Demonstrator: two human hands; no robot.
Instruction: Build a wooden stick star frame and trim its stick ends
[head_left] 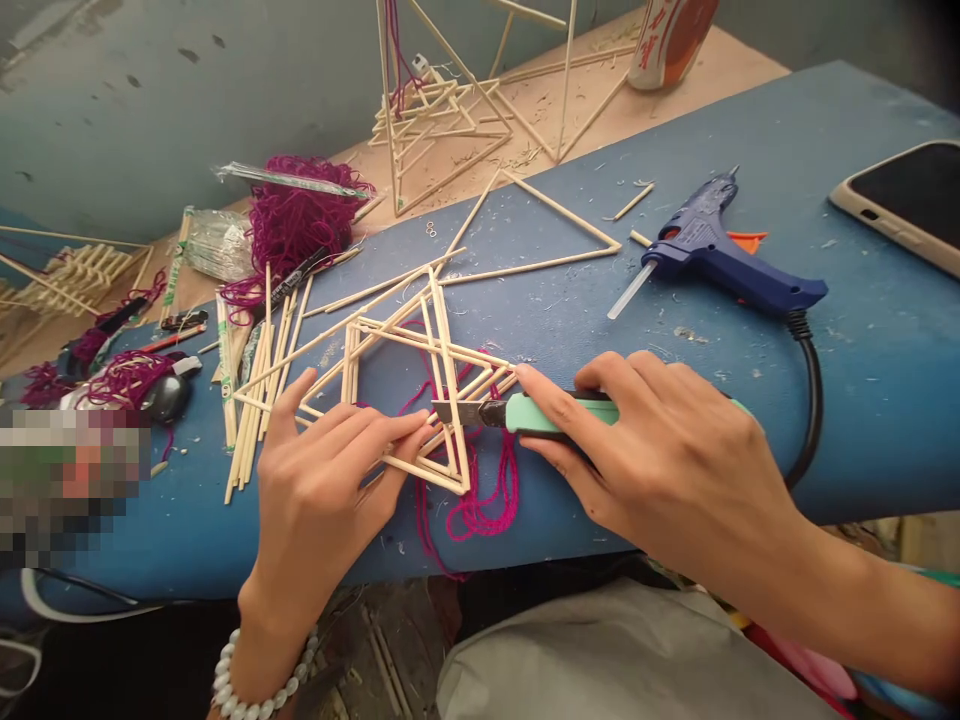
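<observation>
My right hand (652, 430) is closed round the mint-green and black handle of a utility knife (525, 412), its index finger stretched along the top. The blade points left and lies against a thin wooden stick of a frame (457, 440) built from several sticks in overlapping triangles. My left hand (337, 460), with a white bead bracelet at the wrist, pinches a stick of this frame just left of the blade tip. Loops of magenta yarn (487, 500) lie under and beside the frame on the blue table (570, 300).
A blue glue gun (712, 245) lies at the right, its cord running toward the front edge, with a phone (907, 195) beyond it. Loose sticks (259, 400) and a magenta yarn pile (300, 215) are at the left. Stick structures (442, 110) and a bottle (667, 45) stand behind.
</observation>
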